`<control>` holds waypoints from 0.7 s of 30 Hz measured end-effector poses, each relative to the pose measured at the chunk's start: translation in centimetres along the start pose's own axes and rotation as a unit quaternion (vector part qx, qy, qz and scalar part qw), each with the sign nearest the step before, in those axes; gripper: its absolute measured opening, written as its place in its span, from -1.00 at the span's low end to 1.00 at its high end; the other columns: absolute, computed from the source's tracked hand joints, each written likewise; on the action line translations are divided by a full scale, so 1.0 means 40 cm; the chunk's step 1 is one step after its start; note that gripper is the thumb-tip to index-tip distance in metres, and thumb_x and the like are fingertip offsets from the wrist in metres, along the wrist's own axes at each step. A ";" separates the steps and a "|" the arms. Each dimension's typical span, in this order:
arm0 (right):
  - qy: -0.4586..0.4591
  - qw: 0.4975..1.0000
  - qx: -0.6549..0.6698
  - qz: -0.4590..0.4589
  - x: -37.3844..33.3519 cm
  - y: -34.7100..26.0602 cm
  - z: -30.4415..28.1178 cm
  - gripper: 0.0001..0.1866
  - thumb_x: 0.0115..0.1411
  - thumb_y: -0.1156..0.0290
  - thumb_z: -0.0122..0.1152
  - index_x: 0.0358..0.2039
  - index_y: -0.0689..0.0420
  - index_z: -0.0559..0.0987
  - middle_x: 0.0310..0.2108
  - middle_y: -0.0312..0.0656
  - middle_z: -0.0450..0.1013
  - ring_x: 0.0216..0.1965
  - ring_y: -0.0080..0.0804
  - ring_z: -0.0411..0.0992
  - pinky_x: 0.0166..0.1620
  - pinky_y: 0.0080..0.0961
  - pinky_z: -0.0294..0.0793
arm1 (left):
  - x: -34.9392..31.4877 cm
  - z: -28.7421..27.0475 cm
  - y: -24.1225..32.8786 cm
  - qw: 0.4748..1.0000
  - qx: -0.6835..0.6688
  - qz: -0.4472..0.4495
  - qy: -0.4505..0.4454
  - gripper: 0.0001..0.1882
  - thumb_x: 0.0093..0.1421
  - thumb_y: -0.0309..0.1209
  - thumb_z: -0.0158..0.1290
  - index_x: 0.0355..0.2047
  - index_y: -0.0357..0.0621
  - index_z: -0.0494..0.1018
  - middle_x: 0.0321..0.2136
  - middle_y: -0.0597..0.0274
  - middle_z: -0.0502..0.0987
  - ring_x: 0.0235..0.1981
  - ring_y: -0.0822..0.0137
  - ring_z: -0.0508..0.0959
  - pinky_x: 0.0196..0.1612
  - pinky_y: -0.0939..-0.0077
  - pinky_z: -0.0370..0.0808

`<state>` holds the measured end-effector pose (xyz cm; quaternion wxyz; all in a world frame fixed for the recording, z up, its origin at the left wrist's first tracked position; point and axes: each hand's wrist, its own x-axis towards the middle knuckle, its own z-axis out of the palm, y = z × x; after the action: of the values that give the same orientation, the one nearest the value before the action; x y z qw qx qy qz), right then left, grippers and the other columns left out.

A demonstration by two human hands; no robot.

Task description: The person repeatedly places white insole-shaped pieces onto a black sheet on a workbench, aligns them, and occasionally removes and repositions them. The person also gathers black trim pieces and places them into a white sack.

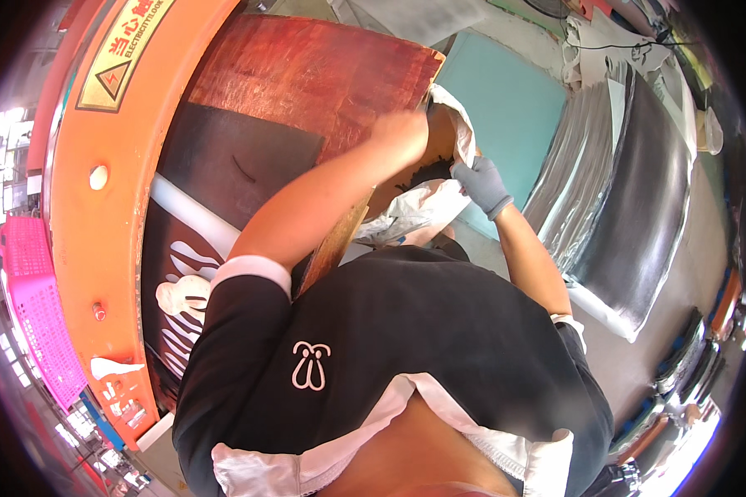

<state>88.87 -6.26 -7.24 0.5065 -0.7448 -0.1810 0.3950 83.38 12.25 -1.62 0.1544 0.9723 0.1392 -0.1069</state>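
A white sack stands in front of me with its mouth spread. Its inside looks brown, and some black bits lie in it. My right hand, in a grey glove, is closed on the sack's rim at the right side. Bare and smeared by motion, my left hand is at the left side of the sack's mouth, over the edge of a reddish-brown board. Its fingers cannot be made out, nor can I see whether it holds anything.
An orange machine frame runs along the left, with pink baskets beyond it. A black sheet lies on the board, near a white tube. Behind the sack is a teal panel; glossy dark sheets are stacked at right.
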 end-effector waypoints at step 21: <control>-0.007 0.999 -0.036 0.006 -0.076 0.007 -0.044 -0.69 0.05 0.25 0.11 -0.59 0.27 0.52 -0.73 -0.25 0.39 -0.66 -0.54 0.37 -0.53 -0.55 0.34 | -0.410 -0.072 -0.585 0.909 0.048 -0.412 0.030 -0.55 0.15 -0.14 -0.16 -0.17 -0.28 0.42 -0.20 -0.22 0.50 -0.12 -0.09 0.50 -0.04 0.12 0.39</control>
<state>88.32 -9.46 -5.95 0.4753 -0.7611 -0.1940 0.3963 61.36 30.70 -1.15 0.0457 0.8376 0.5266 -0.1381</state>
